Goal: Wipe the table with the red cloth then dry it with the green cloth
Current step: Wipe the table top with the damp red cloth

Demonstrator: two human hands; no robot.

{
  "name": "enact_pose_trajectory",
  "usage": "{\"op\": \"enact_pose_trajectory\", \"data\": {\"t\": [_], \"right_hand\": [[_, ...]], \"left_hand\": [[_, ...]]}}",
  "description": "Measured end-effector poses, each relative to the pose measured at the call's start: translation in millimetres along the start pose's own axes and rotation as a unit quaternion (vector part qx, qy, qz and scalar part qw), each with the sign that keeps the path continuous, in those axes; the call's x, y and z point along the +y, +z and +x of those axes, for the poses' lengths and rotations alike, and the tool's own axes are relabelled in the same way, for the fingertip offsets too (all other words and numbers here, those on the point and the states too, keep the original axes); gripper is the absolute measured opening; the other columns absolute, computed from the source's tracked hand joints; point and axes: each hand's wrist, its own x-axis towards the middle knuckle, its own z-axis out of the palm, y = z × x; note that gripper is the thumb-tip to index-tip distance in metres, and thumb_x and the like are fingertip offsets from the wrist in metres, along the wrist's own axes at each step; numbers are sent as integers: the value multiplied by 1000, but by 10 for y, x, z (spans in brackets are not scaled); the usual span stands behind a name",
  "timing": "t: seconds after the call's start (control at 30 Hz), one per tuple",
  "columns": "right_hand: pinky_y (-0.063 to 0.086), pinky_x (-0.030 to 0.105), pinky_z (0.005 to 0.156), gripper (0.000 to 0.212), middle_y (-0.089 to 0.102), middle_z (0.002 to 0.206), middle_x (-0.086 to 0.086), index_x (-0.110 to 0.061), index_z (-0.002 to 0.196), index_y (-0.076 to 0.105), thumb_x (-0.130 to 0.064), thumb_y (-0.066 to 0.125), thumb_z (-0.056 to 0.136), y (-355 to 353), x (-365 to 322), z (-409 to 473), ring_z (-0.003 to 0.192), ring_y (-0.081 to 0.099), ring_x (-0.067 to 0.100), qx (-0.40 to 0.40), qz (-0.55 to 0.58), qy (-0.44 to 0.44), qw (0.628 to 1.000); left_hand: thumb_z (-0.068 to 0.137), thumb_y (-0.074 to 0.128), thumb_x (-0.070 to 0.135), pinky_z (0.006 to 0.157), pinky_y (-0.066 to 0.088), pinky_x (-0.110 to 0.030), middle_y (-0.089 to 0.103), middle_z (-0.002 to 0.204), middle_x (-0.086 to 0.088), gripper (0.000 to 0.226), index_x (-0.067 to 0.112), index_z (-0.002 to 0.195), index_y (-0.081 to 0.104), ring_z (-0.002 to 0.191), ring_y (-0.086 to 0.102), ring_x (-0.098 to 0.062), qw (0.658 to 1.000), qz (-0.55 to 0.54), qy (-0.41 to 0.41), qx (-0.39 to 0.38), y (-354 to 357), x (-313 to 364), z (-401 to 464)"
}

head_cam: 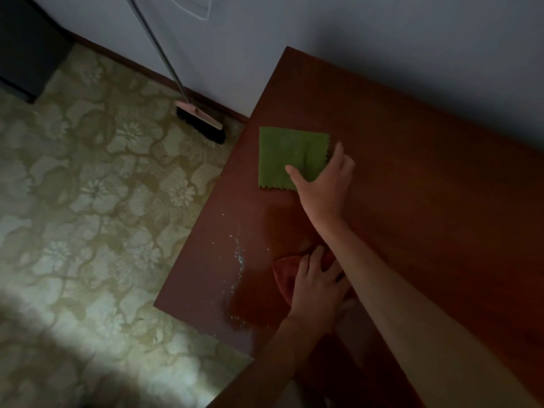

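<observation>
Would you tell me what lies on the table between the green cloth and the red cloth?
Head view: only bare table between green cloth and red cloth.

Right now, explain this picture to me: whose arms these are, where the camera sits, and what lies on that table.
There is no machine here. A person wears the camera on the head, so it looks down at their own bare arms. The right hand reaches onto the green cloth, which lies flat on the brown table. The left hand presses on the red cloth nearer the body. White specks lie along the table's edge. A broom leans against the wall, on the patterned floor.
</observation>
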Motion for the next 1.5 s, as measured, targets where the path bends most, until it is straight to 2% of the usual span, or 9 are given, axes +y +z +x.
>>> {"op": "enact_pose_trajectory", "data": {"t": [0.1, 0.2, 0.37, 0.5, 0.77, 0.93, 1.07, 1.27, 1.5], "right_hand": [[31, 33, 114, 71, 35, 150, 5, -16, 150, 29, -47, 57, 92, -327, 388, -329, 138, 33, 16, 24, 43, -32, 998], [24, 26, 114, 45, 44, 147, 3, -15, 144, 42, -28, 45, 100, -641, 1040, -810, 136, 35, 11, 67, 7, -52, 996], [16, 39, 120, 50, 33, 156, 6, -14, 144, 44, -33, 32, 100, -732, 1722, -1276, 146, 23, 28, 48, -132, -23, 990], [16, 43, 121, 51, 20, 161, 3, -19, 149, 36, -34, 30, 101, -673, 1741, -1361, 149, 13, 25, 21, -239, -29, 970], [16, 47, 121, 51, 20, 161, 5, -18, 149, 33, -32, 29, 101, -623, 1707, -1404, 149, 14, 27, 42, -255, -22, 966], [16, 49, 120, 51, 19, 162, 6, -18, 149, 33, -32, 30, 101, -616, 1714, -1399, 149, 14, 28, 43, -256, -19, 966], [12, 47, 122, 58, 17, 162, 2, -18, 150, 30, -20, 33, 92, -639, 1734, -1403, 150, 11, 25, 42, -231, -27, 972], [17, 45, 121, 61, 24, 160, 1, -11, 147, 33, -12, 36, 86, -672, 1705, -1410, 148, 18, 25, 71, -189, -35, 979], [19, 46, 120, 51, 29, 158, 6, -9, 147, 36, -20, 31, 97, -627, 1755, -1391, 146, 22, 28, 72, -214, -41, 973]], "left_hand": [[80, 43, 61, 87, 54, -47, 59, 132, 11, 53, 44, 126, 62, 119, 46, -42, 996, -48, -63, -30, -7, 227, -95], [70, 62, 67, 79, 53, -43, 51, 141, 10, 64, 45, 130, 57, 115, 47, -39, 998, -35, -38, -18, 69, 341, -282], [58, 81, 59, 78, 51, -45, 50, 145, 10, 86, 48, 137, 51, 108, 49, -35, 993, -33, -108, 25, -48, -206, -393], [70, 76, 51, 87, 49, -55, 46, 149, 8, 76, 46, 141, 47, 105, 52, -41, 974, -30, -211, 73, -190, -969, -468], [85, 67, 43, 99, 35, -55, 39, 154, -1, 63, 38, 144, 47, 118, 43, -46, 913, -71, -383, 124, -383, -1753, -401], [72, 78, 42, 89, 43, -63, 50, 146, -3, 72, 34, 140, 54, 114, 48, -50, 966, 15, -223, 128, -171, -1064, -442], [67, 75, 55, 85, 47, -55, 53, 144, 4, 74, 41, 137, 54, 116, 45, -43, 992, 31, -73, 94, 68, -65, -351], [72, 63, 57, 90, 44, -52, 47, 149, 8, 70, 45, 139, 50, 119, 47, -40, 997, 19, -44, 67, 104, -31, -299], [83, 65, 40, 103, 37, -59, 34, 156, 3, 67, 42, 145, 41, 127, 41, -45, 941, -13, -321, 101, -342, -1563, -362]]}}
